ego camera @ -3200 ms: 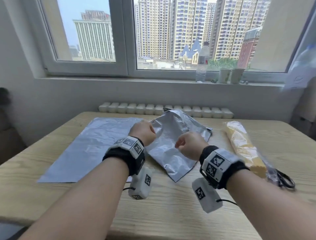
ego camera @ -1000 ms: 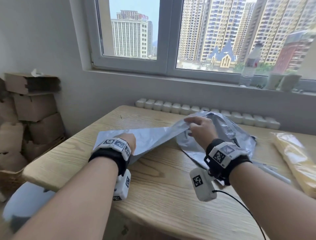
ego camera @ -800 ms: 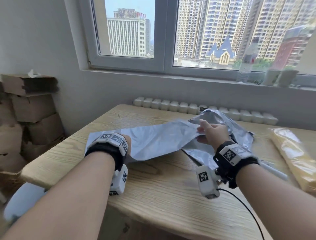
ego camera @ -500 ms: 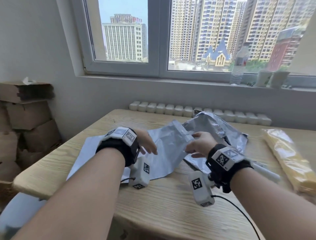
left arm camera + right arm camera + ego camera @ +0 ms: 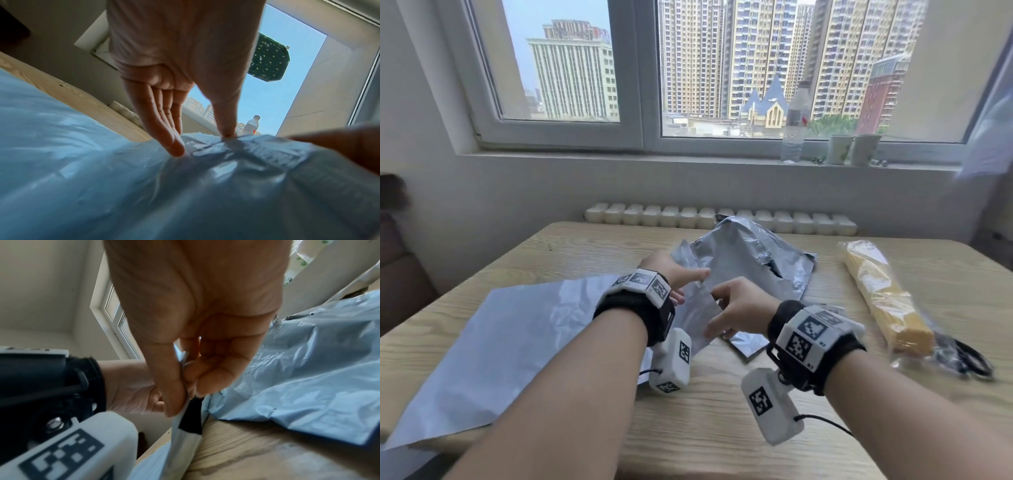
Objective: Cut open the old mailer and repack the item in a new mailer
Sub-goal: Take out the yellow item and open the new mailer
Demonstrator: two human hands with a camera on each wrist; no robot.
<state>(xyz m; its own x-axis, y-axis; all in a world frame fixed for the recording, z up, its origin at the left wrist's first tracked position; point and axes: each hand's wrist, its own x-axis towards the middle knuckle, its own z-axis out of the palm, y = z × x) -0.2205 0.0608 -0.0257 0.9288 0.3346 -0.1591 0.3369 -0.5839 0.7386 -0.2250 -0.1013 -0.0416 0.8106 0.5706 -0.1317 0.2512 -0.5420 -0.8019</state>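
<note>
The new mailer (image 5: 517, 342), a flat grey sheet, lies on the left of the wooden table (image 5: 722, 428); its right end is lifted. My right hand (image 5: 717, 301) pinches that end between thumb and fingers, where a dark strip shows (image 5: 191, 418). My left hand (image 5: 698, 277) has straight fingers (image 5: 172, 146) and a thumb touching the film of the new mailer (image 5: 144, 194) beside it. The crumpled, torn old mailer (image 5: 750, 260) lies just behind the hands, also seen as the old mailer (image 5: 308, 369) in the right wrist view. The item (image 5: 883, 294), a long yellow pack in clear wrap, lies at the right.
Black-handled scissors (image 5: 965, 356) lie by the near end of the item. A row of white blocks (image 5: 722, 219) runs along the table's back edge. A bottle (image 5: 792, 137) and two cups (image 5: 852, 149) stand on the windowsill.
My left hand left the mailer's left part and moved right to its lifted end, next to the right hand. The right hand keeps its pinch. The head turned right.
</note>
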